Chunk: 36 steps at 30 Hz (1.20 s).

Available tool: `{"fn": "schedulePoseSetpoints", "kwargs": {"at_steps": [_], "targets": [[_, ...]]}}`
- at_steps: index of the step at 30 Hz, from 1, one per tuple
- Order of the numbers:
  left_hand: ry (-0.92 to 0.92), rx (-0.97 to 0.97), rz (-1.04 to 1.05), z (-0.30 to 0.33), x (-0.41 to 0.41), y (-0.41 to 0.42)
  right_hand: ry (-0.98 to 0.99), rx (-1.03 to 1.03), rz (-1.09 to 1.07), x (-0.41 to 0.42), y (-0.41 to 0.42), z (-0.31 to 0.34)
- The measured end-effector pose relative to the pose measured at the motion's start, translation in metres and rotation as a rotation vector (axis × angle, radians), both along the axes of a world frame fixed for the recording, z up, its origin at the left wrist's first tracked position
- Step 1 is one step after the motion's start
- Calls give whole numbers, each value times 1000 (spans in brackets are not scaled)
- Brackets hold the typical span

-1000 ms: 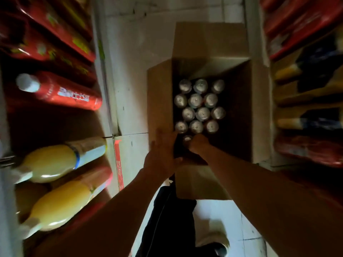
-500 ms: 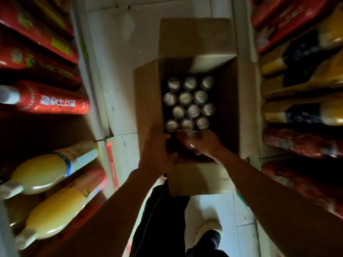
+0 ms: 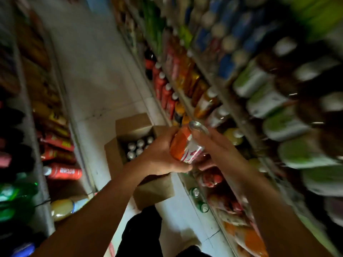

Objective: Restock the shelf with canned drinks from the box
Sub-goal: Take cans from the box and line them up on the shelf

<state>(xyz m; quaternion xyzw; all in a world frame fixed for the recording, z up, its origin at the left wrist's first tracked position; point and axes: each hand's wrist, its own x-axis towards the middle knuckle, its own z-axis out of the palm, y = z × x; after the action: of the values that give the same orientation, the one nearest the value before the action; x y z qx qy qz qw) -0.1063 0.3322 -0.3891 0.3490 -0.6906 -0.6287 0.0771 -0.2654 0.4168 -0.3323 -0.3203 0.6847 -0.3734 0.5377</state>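
An orange, red and white drink can (image 3: pixel 186 145) with a silver top is lifted above the floor, tilted to the right. My left hand (image 3: pixel 159 154) wraps its lower left side and my right hand (image 3: pixel 213 147) grips its right side. Whether a second can sits behind it I cannot tell. Below the hands stands the open cardboard box (image 3: pixel 118 151) on the floor, with several silver can tops (image 3: pixel 137 147) showing inside. The shelf (image 3: pixel 232 112) on the right holds rows of bottles and cans and is blurred.
A narrow white tiled aisle (image 3: pixel 96 80) runs between two racks. The left rack (image 3: pixel 42 145) carries red, yellow and green bottles. Green cans (image 3: pixel 200 201) sit low on the right rack. My dark trouser leg and shoe are under the box flap.
Both hands rose out of the box with a can between them. The view swung up and right from the box toward the right-hand shelf.
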Motion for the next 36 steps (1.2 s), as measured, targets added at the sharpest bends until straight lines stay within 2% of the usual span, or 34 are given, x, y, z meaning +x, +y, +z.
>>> {"fn": "schedulePoseSetpoints", "kwargs": {"at_steps": [1, 3, 6, 8, 13, 16, 19, 21, 24, 27, 31, 36], "targets": [[37, 23, -69, 46, -12, 17, 9, -133, 18, -10, 30, 42], [135, 86, -156, 96, -28, 35, 25, -270, 31, -20, 65, 87], [292, 117, -338, 178, -57, 78, 86, -455, -73, -32, 125, 162], [286, 47, -399, 224, -84, 114, 165, -540, -199, -43, 172, 205], [347, -245, -341, 275, -147, 191, 295, -632, -511, -73, 259, 257], [386, -400, -336, 297, -188, 231, 412, -605, -621, -95, 299, 271], [433, -592, -356, 298, -224, 253, 442, -526, -728, -113, 319, 269], [424, -614, -335, 294, -248, 269, 443, -448, -833, -122, 332, 264], [279, -606, -426, 291, -266, 283, 475, -389, -967, -141, 342, 250], [246, -493, -556, 288, -275, 280, 543, -351, -1052, -162, 344, 235], [98, -798, -659, 288, -283, 257, 591, -339, -1231, -195, 339, 220], [-22, -861, -786, 285, -292, 241, 638, -229, -1302, -219, 341, 217]]}}
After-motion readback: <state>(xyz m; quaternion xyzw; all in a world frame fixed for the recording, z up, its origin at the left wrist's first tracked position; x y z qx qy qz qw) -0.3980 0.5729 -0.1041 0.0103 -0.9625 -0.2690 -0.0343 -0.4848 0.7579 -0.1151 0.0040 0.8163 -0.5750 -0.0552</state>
